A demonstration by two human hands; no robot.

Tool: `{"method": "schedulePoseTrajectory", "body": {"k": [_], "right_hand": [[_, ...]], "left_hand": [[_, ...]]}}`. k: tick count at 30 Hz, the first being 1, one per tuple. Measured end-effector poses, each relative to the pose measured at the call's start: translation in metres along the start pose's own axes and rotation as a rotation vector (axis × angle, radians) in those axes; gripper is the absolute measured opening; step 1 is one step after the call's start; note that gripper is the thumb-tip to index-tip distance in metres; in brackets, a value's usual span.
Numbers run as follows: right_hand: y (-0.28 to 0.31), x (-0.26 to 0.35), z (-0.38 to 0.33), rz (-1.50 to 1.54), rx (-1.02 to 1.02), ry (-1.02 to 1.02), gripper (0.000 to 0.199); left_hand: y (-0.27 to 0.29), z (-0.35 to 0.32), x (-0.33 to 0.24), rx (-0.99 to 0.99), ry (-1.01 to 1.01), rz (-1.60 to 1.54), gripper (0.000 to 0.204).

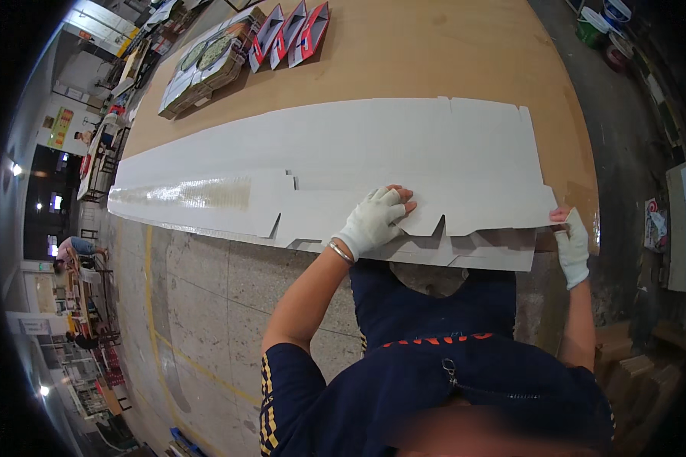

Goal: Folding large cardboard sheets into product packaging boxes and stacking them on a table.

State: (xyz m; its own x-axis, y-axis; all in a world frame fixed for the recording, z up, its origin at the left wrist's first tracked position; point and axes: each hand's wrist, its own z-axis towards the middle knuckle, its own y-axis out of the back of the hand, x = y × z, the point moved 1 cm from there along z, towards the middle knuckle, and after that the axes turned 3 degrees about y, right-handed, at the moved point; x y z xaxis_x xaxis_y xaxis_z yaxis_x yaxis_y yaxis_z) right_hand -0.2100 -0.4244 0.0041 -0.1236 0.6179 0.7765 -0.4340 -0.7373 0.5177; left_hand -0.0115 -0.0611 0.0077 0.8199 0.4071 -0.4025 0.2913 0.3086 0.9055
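A long white die-cut cardboard sheet (373,145) lies across the table in front of me, with flaps and slots along its near edge. A strip of shiny clear tape (206,193) runs over its left part. My left hand (372,222), in a white glove with bare fingertips, rests on the near flap with its fingers stretched out. At the right end, my right hand (573,242), gloved the same way, pinches the sheet's near right corner between thumb and fingers. The near flaps stand slightly lifted, and a second layer shows beneath them.
The brown table (434,46) extends beyond the sheet. At its far left sits a taped bundle of flat printed cartons (213,57), beside several red-and-white folded card pieces (290,34). Buckets (593,27) stand on the floor at far right. People work at benches on the left.
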Motion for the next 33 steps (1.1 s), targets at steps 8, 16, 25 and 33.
{"method": "schedulePoseTrajectory", "body": {"k": [8,16,25,33], "right_hand": [[-0.01,-0.025,-0.022,-0.202,0.05,-0.025,0.023],[-0.017,-0.036,-0.017,-0.244,-0.014,-0.298,0.043],[-0.011,-0.067,0.03,-0.246,0.084,-0.508,0.057],[-0.067,-0.014,0.037,0.402,0.224,-0.538,0.054]], "left_hand": [[-0.028,0.021,-0.004,-0.291,0.515,-0.168,0.023],[-0.042,0.032,-0.061,-0.112,0.028,-0.34,0.014],[-0.105,0.085,-0.087,-0.253,0.384,-0.175,0.036],[-0.129,0.101,-0.075,-0.313,0.485,0.131,0.069]]}}
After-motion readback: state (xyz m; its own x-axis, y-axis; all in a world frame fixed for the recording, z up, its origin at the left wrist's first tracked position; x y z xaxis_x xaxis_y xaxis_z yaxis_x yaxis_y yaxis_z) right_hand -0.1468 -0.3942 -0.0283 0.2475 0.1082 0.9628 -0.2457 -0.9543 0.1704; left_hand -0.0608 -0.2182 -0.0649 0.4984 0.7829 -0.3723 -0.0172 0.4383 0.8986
